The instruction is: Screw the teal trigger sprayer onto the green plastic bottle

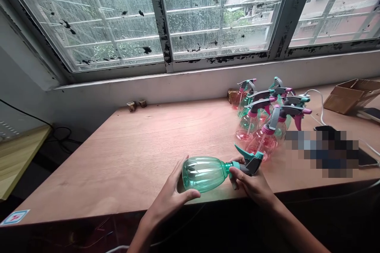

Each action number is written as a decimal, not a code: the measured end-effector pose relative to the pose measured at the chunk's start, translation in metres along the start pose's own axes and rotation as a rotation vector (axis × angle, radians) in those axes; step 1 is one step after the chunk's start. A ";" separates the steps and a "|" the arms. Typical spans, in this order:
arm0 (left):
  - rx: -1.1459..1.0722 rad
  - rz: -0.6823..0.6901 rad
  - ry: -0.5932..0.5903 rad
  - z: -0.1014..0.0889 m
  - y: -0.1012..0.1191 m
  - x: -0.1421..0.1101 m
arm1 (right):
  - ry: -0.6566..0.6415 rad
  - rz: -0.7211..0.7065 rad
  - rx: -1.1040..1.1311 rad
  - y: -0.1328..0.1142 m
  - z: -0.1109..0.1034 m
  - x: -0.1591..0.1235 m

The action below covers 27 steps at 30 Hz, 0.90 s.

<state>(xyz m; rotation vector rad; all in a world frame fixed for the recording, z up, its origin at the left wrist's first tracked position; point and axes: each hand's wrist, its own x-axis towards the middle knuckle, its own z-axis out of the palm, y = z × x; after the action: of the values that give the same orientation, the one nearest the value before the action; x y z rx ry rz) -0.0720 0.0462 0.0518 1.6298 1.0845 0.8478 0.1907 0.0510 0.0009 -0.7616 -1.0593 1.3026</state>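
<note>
A clear green spray bottle (204, 174) lies sideways in the air over the table's front edge, its base to the left. My left hand (175, 189) cups the base end, thumb along the lower side and fingers behind. Around the neck and grey-and-teal spray head (252, 163), my right hand (252, 182) is closed, its thumb at the teal collar. Just beyond my right hand, a pink spray bottle (263, 142) stands upright at the front of a group of several pink and green ones.
Two small brown-gold cups (131, 106) sit at the table's back left. An open cardboard box (350, 97), a white cable (322, 106) and a blurred-out patch are on the right. A sticker (15, 217) marks the front left corner of the wooden table (118, 166). Behind is a barred window.
</note>
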 end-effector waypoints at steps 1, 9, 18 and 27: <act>0.010 0.005 -0.001 -0.001 0.000 0.000 | 0.002 0.001 0.006 0.000 0.000 0.000; 0.055 0.045 -0.014 0.003 0.001 0.000 | 0.060 0.023 -0.015 -0.003 0.003 0.003; 0.130 0.012 0.009 0.002 0.001 0.000 | 0.053 0.002 0.006 -0.002 0.002 0.002; 0.075 -0.005 0.014 0.003 0.000 -0.001 | 0.041 -0.025 0.003 -0.001 0.002 0.001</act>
<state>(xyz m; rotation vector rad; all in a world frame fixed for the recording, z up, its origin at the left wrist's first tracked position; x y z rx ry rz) -0.0698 0.0448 0.0514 1.6846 1.1421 0.8254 0.1896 0.0518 0.0030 -0.7676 -1.0310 1.2616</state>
